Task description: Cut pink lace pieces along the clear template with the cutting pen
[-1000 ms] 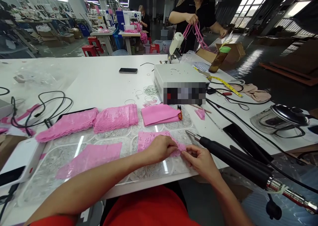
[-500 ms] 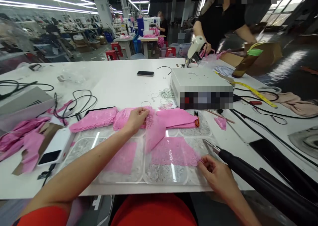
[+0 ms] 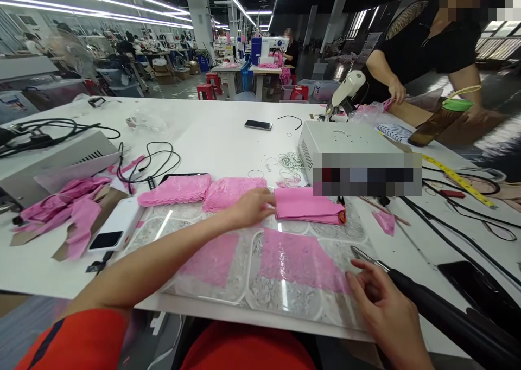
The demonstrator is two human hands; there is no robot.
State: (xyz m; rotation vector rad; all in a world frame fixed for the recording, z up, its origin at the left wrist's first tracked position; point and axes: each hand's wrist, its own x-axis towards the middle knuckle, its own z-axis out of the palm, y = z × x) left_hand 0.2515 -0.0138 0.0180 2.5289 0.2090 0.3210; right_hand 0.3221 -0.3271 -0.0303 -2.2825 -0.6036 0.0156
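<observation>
My left hand (image 3: 255, 207) reaches across to the left edge of a folded pink fabric stack (image 3: 307, 203), its fingertips closed at that edge. Behind my wrist lie stacked pink lace pieces (image 3: 234, 190), with another lace stack (image 3: 175, 190) to their left. My right hand (image 3: 388, 307) is open, thumb and index finger apart, beside the right corner of a pink lace piece (image 3: 299, 259) on a clear plastic template (image 3: 285, 302). Just past that hand lies a black-handled tool with a metal tip (image 3: 368, 255). A second pink piece (image 3: 211, 264) shows under my left forearm.
A grey machine box (image 3: 354, 134) stands behind the stack; black cables run right. A phone (image 3: 258, 125) lies farther back. At left are a white device (image 3: 116, 226), pink scraps (image 3: 83, 218) and cables. A co-worker in black (image 3: 423, 50) handles a cardboard box at back right.
The sheer pink piece hanging from my left hand is gone from it, and that hand is now at the folded stack. My right fingers have let go of the lace corner. The view has turned left.
</observation>
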